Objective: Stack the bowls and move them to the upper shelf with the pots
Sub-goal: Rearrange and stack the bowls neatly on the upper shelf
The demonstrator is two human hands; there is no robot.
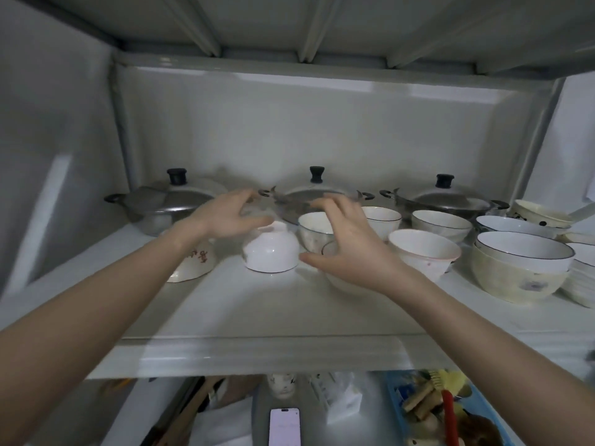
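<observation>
So the white bowl (271, 249) sits upside down on the upper shelf (257, 304), right in front of the 3 lidded pots (317, 201) lined along the back. The left hand (225, 217) hovers over it from about 10 o'clock, fingers spread and holding nothing; the right hand (347, 249) is at its 3 o'clock, also spread and empty, covering part of a small glass bowl (329, 249). Another bowl (314, 226) stands upright just behind at 1 o'clock, and a patterned bowl (196, 262) leans at 9 o'clock. Looks like it's about nesting this one, so I'd flip it rim-up first, gripping both sides, then lower it straight into a wider bowl. Things are packed tight, more bowls (521, 252) crowd the 3 o'clock side, so keep elbows in and don't clip a neighbour's rim.
</observation>
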